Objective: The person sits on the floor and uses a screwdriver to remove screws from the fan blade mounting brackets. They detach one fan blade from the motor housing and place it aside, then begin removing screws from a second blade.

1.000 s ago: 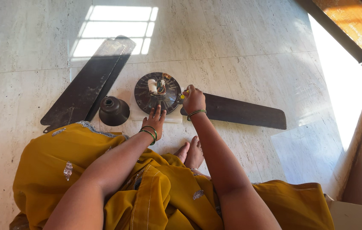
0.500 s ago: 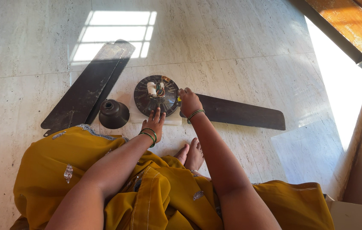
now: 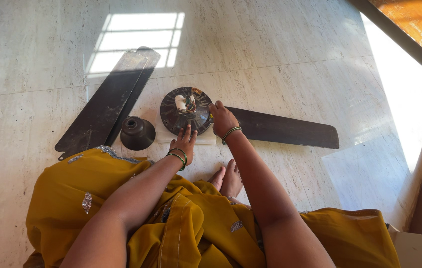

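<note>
A dark round ceiling fan motor (image 3: 187, 110) lies on the marble floor (image 3: 290, 44) just ahead of both hands, its open top showing a white cylindrical part (image 3: 180, 102) and a knot of coloured wires (image 3: 190, 103) inside the housing. The left hand (image 3: 184, 142) lies flat and open, fingers spread, its fingertips pressing on the near rim of the motor. The right hand (image 3: 223, 119) is curled at the motor's right edge, where a dark fan blade (image 3: 285, 130) joins it and stretches away to the right; the hand covers that joint, so what the fingers pinch cannot be made out. A pale sheet (image 3: 206, 140) shows under the motor, mostly hidden by it and by the left hand. To the left of the left hand stands a dark bell-shaped canopy cup (image 3: 137, 132), and beyond it two loose fan blades (image 3: 109, 99) lie stacked at a slant, the lower one largely covered by the upper. Both wrists carry green bangles (image 3: 177, 155). Bare feet (image 3: 227, 178) show between the forearms, above mustard-yellow clothing (image 3: 181, 223). A window's bright patch (image 3: 136, 39) falls on the floor beyond the motor, and a wooden door frame (image 3: 409, 25) is cut off at the far right.
</note>
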